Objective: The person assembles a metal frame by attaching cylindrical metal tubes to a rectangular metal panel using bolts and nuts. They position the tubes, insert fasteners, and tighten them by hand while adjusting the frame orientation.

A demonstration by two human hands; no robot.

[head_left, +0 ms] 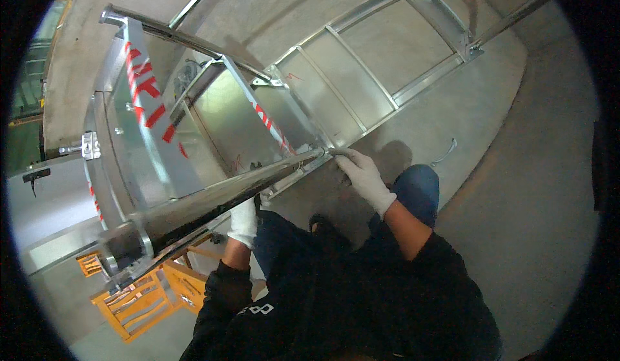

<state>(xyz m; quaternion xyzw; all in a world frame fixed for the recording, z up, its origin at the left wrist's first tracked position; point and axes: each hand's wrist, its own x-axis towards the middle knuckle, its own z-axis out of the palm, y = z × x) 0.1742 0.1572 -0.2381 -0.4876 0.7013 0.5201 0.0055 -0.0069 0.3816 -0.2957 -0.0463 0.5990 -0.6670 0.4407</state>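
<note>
My right hand [363,177], in a white glove, is at the foot of a long metal post [219,199], where it meets a flat metal frame [361,77]. Its fingers are closed together at that corner; what they pinch is too small to make out. Below the post is my left hand [243,224], also gloved in white. The post hides its fingers, and a dark piece shows beside it. Between the posts stand metal panels [145,112] with red-and-white striped tape.
Another metal post [194,41] stands at the far side of the frame, and one more [513,19] rises at the far right. Wooden chairs [139,306] stand at the lower left. A thin pale strip [444,152] lies on the concrete floor [549,141] to the right.
</note>
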